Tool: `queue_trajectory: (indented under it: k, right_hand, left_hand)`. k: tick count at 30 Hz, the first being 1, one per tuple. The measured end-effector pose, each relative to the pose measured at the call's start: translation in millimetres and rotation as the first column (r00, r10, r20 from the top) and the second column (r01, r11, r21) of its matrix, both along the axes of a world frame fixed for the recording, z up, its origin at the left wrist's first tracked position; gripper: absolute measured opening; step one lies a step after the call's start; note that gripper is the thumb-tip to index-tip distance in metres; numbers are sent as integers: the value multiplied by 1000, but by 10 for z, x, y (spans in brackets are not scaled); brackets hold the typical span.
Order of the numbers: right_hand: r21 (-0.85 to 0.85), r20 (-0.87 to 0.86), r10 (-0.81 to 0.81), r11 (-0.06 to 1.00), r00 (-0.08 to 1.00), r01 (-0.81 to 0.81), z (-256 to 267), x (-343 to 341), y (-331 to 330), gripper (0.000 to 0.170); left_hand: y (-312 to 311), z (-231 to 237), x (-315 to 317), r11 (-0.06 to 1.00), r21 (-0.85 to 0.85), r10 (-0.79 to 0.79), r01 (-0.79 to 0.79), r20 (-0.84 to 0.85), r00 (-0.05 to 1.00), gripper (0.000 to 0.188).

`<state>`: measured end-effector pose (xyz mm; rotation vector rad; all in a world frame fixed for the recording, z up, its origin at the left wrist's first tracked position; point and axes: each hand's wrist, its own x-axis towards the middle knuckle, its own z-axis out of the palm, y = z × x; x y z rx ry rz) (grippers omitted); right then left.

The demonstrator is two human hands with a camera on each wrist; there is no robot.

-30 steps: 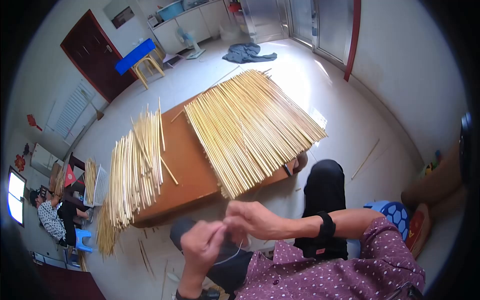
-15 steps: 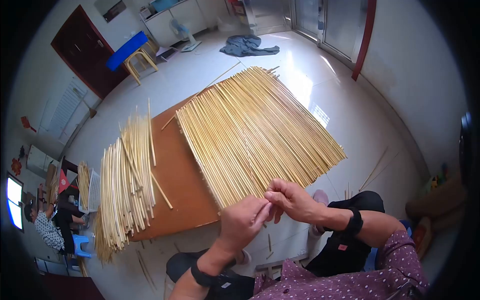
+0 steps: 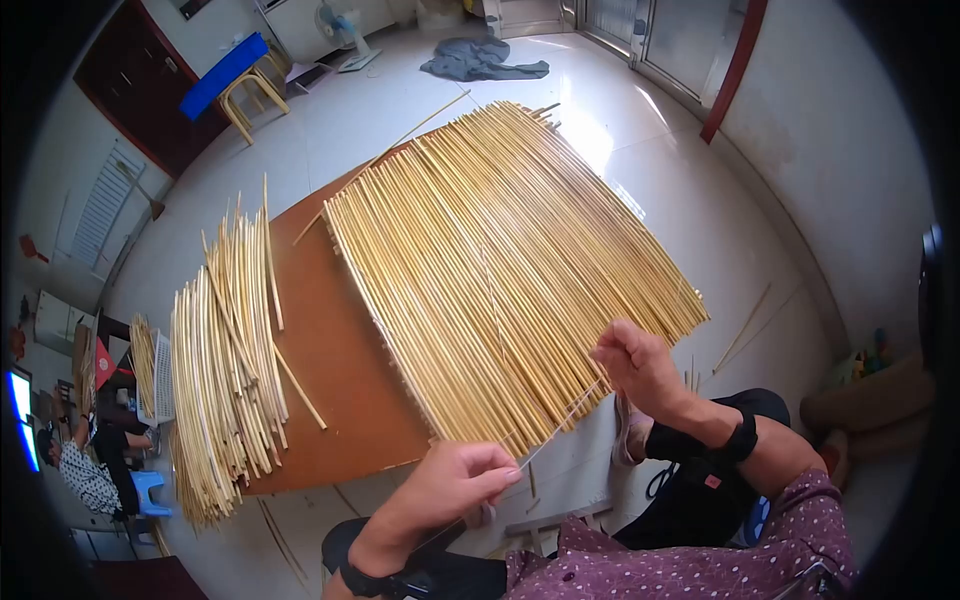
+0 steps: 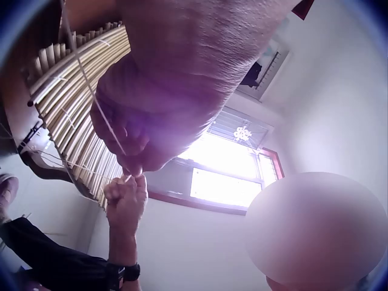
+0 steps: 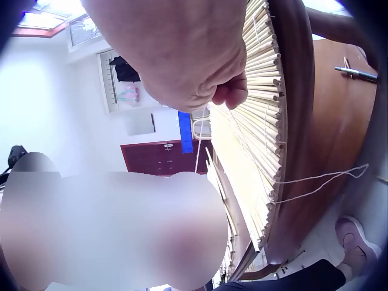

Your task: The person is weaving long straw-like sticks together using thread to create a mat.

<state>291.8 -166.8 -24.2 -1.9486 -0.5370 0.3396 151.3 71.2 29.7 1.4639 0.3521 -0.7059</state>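
Observation:
A mat of straw-coloured sticks [image 3: 500, 270] lies on the brown table, thin cord binding it in rows. Over its near edge a thin white string [image 3: 548, 437] runs between the two hands. My left hand [image 3: 450, 487] pinches the string between thumb and forefinger at the near corner. Higher and to the right, my right hand [image 3: 645, 375] is curled and pinches the string above the stick ends. In the right wrist view, string [image 5: 321, 177] hangs from the right hand [image 5: 188, 54] in a loop past the stick ends. The left wrist view shows string [image 4: 85, 73] crossing the left hand [image 4: 176, 79].
Loose sticks [image 3: 225, 360] are piled on the left end of the brown table [image 3: 335, 350]. A person [image 3: 88, 475] sits at far left near a white basket [image 3: 160, 380]. Dark cloth [image 3: 480, 60] lies on the floor behind. A pen [image 5: 357, 74] shows in the right wrist view.
The hands, together half a second ago, have moved apart: the right up and to the right, the left down and to the left. String now stretches between them.

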Motion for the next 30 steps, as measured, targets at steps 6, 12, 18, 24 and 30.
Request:
queue_trajectory:
  k: [6, 12, 18, 24, 30]
  right_hand:
    - [-51, 250, -136, 987, 959, 154, 183, 197, -48, 17]
    - [-353, 621, -31, 881, 784, 314, 91, 274, -69, 9]
    - [342, -251, 375, 897, 892, -280, 407, -275, 292, 14]
    - [422, -310, 329, 888, 892, -181, 349, -89, 339, 15]
    - [195, -178, 27, 981, 984, 8, 213, 245, 153, 13]
  left_hand:
    - [594, -44, -714, 847, -18, 531, -531, 62, 845, 9]
    - [585, 122, -937, 674, 194, 657, -713, 284, 698, 8]
    - [-371, 157, -104, 675, 620, -211, -401, 683, 700, 9]
    - [-483, 30, 279, 751, 442, -73, -490, 794, 604, 8]
    - [-159, -40, 86, 755, 346, 245, -556, 639, 730, 11]
